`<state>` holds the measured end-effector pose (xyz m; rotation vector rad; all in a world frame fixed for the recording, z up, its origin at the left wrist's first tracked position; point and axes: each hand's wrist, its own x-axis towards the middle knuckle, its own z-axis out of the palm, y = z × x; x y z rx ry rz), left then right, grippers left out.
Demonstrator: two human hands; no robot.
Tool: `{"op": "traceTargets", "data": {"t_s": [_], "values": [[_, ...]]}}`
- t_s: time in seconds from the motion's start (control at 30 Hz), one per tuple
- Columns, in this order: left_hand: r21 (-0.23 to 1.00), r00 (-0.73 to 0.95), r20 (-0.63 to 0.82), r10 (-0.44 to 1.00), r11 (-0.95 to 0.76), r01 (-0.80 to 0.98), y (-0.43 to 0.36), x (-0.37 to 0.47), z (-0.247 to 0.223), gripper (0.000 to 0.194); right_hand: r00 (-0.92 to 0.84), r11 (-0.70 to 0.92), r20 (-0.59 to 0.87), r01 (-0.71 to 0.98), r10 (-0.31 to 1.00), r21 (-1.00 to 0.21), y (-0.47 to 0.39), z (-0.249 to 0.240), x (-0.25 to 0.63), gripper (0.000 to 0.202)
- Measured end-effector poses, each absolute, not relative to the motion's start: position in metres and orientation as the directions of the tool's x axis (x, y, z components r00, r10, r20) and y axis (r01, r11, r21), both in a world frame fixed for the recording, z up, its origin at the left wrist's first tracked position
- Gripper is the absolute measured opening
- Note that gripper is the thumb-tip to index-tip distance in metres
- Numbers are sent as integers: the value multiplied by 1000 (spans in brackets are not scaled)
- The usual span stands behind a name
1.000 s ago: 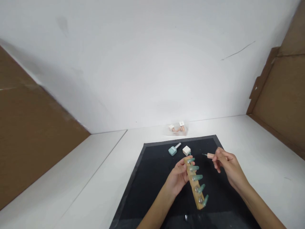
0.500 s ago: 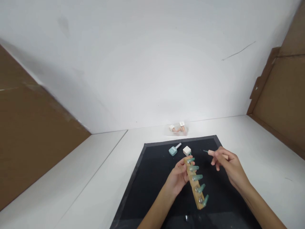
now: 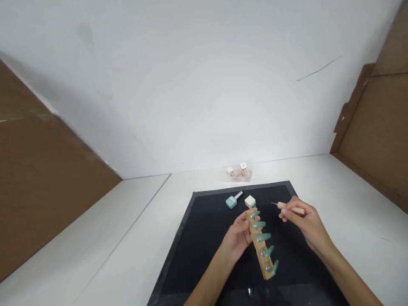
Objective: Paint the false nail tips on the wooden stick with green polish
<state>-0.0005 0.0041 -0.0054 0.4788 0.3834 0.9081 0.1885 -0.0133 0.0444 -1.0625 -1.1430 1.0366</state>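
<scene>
My left hand point(image 3: 239, 238) is closed around the upper end of a wooden nail display stand point(image 3: 257, 246), which slants down to the right above the black mat. Several green false nails point(image 3: 264, 237) stick out from its right side on small mounts. In my right hand point(image 3: 299, 214) a nail polish brush point(image 3: 288, 208) with a pink handle is pinched, its thin tip pointing left, apart from the nails. Just beyond the stand sits a white square bottle point(image 3: 250, 201), with some green at its lower edge. Left of it lies a teal polish bottle point(image 3: 231, 202) with a silver cap.
A clear tray point(image 3: 236, 179) with white-and-pink bottles stands against the white wall point(image 3: 204, 85). The black mat point(image 3: 197, 238) covers part of the white table point(image 3: 127, 238). Brown cardboard panels rise at the left point(image 3: 47, 178) and right point(image 3: 379, 123).
The fingers of my right hand have shifted on the brush, leaving more of its pink handle showing. My left hand and the stand hold almost still.
</scene>
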Motion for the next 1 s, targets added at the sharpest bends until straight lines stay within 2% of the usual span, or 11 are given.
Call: {"op": "traceTargets", "data": {"t_s": [0.1,0.17,0.33,0.4,0.5,0.6,0.8,0.9,1.0], "values": [[538,553,-120,825,522,-662,4,1,-3,35,106,165,153,-121,983,-979,-14,46,188,44],[536,544,-132,828,522,-664,3,2,-2,36,90,162,151,-138,984,-977,-14,46,188,45],[537,543,-131,829,520,-664,3,2,1,36,47,198,194,-100,980,-975,-15,45,188,22],[532,556,-120,822,526,-663,3,2,0,35,43,209,205,-98,978,-973,-15,43,188,19],[530,565,-120,816,534,-659,4,1,-2,35,20,212,211,-93,977,-973,-15,42,189,34],[533,564,-122,817,533,-657,5,1,-4,35,-11,181,186,-171,983,-969,-14,41,189,49],[535,570,-112,814,532,-656,5,2,-6,35,-35,135,149,-259,988,-956,-16,44,188,51],[539,570,-107,814,530,-655,5,2,-7,34,-27,141,150,-214,988,-967,-15,44,188,49],[536,568,-108,816,529,-658,5,1,-6,34,-10,196,197,-84,980,-977,-14,41,189,41]]}}
